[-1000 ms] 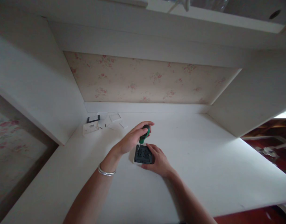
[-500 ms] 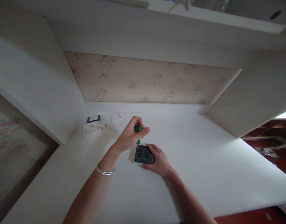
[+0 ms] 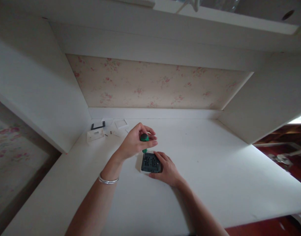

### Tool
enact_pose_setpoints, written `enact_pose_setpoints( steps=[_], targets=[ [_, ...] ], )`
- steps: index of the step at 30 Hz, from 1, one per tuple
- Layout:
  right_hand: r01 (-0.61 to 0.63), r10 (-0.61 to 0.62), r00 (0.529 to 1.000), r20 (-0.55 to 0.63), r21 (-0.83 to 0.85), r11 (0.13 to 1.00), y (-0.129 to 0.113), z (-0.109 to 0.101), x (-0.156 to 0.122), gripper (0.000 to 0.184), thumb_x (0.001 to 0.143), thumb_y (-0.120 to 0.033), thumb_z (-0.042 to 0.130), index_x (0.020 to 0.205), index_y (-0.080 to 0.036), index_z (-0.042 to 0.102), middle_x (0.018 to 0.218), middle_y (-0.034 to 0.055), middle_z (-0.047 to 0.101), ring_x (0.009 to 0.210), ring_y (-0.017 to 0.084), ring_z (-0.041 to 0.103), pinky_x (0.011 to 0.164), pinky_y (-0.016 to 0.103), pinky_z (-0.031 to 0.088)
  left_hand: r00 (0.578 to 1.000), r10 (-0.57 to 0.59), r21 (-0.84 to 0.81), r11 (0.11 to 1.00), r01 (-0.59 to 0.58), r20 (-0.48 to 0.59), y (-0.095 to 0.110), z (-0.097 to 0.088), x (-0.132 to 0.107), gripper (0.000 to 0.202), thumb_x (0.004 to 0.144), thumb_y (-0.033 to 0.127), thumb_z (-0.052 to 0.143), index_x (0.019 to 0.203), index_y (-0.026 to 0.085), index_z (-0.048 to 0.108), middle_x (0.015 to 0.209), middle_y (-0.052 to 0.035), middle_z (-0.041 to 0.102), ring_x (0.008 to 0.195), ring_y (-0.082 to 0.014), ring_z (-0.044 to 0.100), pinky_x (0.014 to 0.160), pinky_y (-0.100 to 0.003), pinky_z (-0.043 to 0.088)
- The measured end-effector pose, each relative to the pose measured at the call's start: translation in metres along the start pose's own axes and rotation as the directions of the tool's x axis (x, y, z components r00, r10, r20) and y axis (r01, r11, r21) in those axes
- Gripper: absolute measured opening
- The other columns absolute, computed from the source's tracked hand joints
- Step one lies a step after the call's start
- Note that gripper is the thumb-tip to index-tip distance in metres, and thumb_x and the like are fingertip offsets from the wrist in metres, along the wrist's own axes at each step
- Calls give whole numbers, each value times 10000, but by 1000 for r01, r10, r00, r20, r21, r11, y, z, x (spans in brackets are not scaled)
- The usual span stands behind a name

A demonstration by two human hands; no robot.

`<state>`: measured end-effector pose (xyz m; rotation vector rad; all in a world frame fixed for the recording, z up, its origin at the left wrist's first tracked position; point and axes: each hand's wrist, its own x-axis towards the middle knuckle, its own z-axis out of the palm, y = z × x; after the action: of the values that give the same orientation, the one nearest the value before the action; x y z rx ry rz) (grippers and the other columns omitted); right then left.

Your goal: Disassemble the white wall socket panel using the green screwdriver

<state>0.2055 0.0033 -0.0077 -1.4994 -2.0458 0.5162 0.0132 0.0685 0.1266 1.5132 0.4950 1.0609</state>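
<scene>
My left hand [image 3: 138, 140] is closed around the handle of a green and black screwdriver [image 3: 144, 138], with its thumb along the near side and the fingertips loosely curled. The shaft points down at the left part of a dark grey wall socket [image 3: 150, 163], which rests on a white base. Whether the tip sits in a screw is too small to tell. From the right side, my right hand [image 3: 166, 168] grips the socket, fingers at its far edge and thumb at its near edge.
At the back left of the white desk [image 3: 214, 183] lie a white box [image 3: 95, 135], a dark frame [image 3: 98, 125], a white frame [image 3: 121, 123] and several small screws or strips. White side panels flank the desk, and a shelf [image 3: 150, 36] overhangs it.
The fingers of my left hand have loosened and spread a little around the screwdriver, whose handle now tilts slightly left. My right hand and the socket have stayed in place.
</scene>
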Motion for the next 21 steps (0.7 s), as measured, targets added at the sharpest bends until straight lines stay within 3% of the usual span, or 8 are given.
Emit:
enact_pose_setpoints(
  steps=[3,6,11,15,18,21],
  targets=[
    [1,-1,1000,-4,4,1000,-1,0,0,922,607,-548,750,1398,-248,383,1318,92,480,1187,272,473,1015,410,377,999,-31,12,999,31,-36,-1,4,1,410,755,239,718,821,214,314,900,13,603,686,-106,635,615,-235,496],
    [-4,4,1000,-6,8,1000,-1,1,0,926,603,-540,754,1398,-247,382,1319,95,479,1186,273,472,1014,413,375,999,-9,64,998,12,-45,0,5,1,373,765,284,710,856,216,356,738,57,545,577,-71,520,538,-192,432],
    [2,-2,1000,-1,-1,1000,2,3,0,940,596,-550,755,1398,-236,380,1320,96,478,1182,268,470,1012,403,377,994,-41,68,997,34,97,-1,0,-2,215,860,305,567,1038,193,521,862,-12,520,765,-123,495,667,-239,422],
    [2,-2,1000,7,-4,1000,3,3,0,946,599,-565,749,1404,-241,371,1324,93,473,1187,268,466,1015,405,375,981,-91,83,994,78,169,0,-3,-3,309,876,211,468,1175,242,541,988,-30,518,899,-151,488,776,-270,410],
    [-2,2,1000,5,-5,1000,2,1,0,941,603,-561,748,1406,-252,367,1322,90,474,1181,271,472,1012,411,378,986,-81,165,985,57,145,3,-2,-3,254,864,213,539,1117,227,555,983,-33,528,900,-148,507,774,-267,419],
    [2,-2,1000,5,-2,1000,1,0,0,926,603,-551,752,1397,-254,381,1317,88,478,1181,270,473,1013,411,377,992,-25,97,995,13,125,3,1,-2,237,797,238,664,974,197,514,1038,-45,526,889,-150,575,712,-256,461]
  ],
)
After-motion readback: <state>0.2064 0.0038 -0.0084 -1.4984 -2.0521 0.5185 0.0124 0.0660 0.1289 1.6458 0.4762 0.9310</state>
